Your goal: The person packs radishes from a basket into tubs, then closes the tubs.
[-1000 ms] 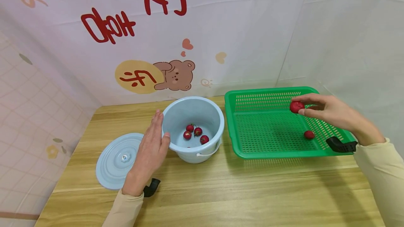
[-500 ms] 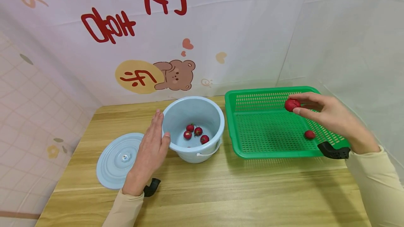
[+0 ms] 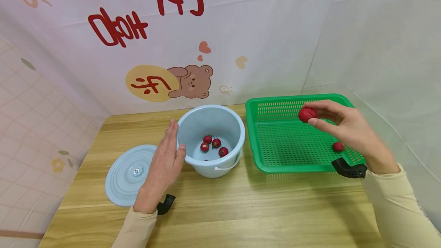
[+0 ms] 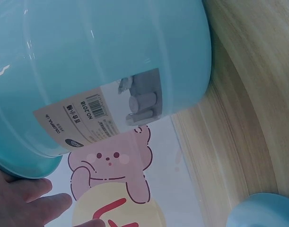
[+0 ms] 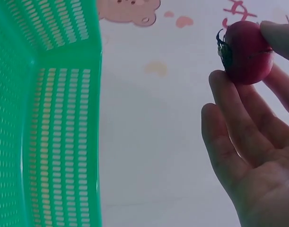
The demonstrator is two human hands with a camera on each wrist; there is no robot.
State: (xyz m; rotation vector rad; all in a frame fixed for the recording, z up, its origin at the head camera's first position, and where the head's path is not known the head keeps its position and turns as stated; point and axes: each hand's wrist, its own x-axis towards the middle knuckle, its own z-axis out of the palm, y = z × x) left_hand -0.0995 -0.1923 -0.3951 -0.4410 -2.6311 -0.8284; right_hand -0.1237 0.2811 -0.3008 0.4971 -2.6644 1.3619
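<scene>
My right hand (image 3: 344, 125) pinches a red radish (image 3: 307, 114) between thumb and fingertips, above the green plastic basket (image 3: 255, 141). In the right wrist view, dark green stem stubs show on one side of the held radish (image 5: 248, 53). Another radish (image 3: 338, 147) lies on the basket floor at its right. My left hand (image 3: 165, 162) is held straight along the left side of a light blue bucket (image 3: 211, 168), fingertips at its rim. Several radishes (image 3: 223, 152) lie at the bottom of the bucket. A printed label (image 4: 100, 108) shows on the bucket wall in the left wrist view.
A light blue round lid (image 3: 117, 179) lies on the wooden table (image 3: 220, 213), left of the bucket and partly behind the left forearm. The bucket's white handle (image 3: 227, 167) hangs at its front right. A printed wall covering (image 3: 275, 41) rises behind the table.
My right hand has moved left over the basket, carrying the pinched radish toward the bucket side. The left hand, bucket and lid have stayed in place.
</scene>
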